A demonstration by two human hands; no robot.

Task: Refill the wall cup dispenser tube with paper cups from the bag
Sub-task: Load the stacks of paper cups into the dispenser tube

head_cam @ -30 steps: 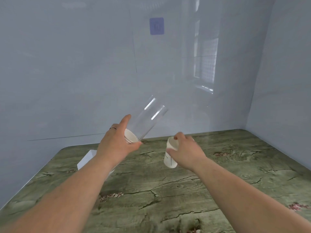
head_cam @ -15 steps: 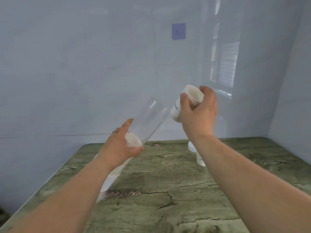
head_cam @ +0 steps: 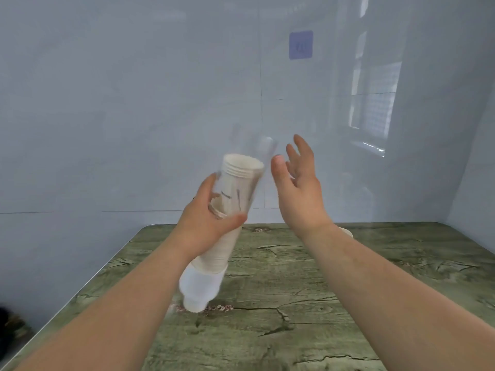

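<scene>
My left hand [head_cam: 206, 223] grips a clear dispenser tube [head_cam: 250, 153], tilted with its open top toward the upper right and its white base [head_cam: 199, 283] low over the table. A stack of white paper cups [head_cam: 242, 172] sits inside the tube, the top rim showing just below the tube's mouth. More cups fill the tube under my palm. My right hand [head_cam: 297, 188] hovers just right of the tube's mouth, fingers spread and straight, holding nothing.
A green marbled table [head_cam: 294, 303] lies below, set against pale blue walls. Behind my right wrist a white cup rim [head_cam: 348, 232] peeks out on the table. A purple square sticker [head_cam: 300, 45] is on the wall.
My right hand carried a small stack of cups up to the tube's mouth and let it go; the cups now sit inside the tube. The hand has opened beside it.
</scene>
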